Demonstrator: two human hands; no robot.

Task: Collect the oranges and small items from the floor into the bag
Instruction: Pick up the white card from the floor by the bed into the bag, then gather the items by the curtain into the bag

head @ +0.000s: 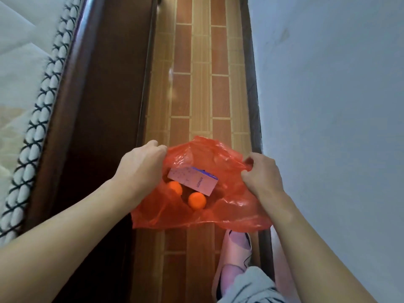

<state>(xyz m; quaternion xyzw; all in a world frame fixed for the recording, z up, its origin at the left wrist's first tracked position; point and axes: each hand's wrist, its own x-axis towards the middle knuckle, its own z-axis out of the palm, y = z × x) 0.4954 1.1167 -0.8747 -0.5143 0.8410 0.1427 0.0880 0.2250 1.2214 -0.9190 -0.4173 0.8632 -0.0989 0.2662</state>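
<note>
Both hands, left hand (142, 165) and right hand (262, 174), are pinching the red plastic bag (229, 213) rim, holding its mouth open; two oranges (197, 200) and a small box (192, 180) are lying inside it. Collecting looks nearly finished; next probably needs scanning the tiled floor (196, 84) beyond the bag.

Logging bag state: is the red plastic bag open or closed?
Open: left hand and right hand grip the red plastic bag's rim apart, exposing two oranges.

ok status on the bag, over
Left hand and right hand grip red bag open. Two oranges, small box inside. Floor ahead unobstructed.
</note>
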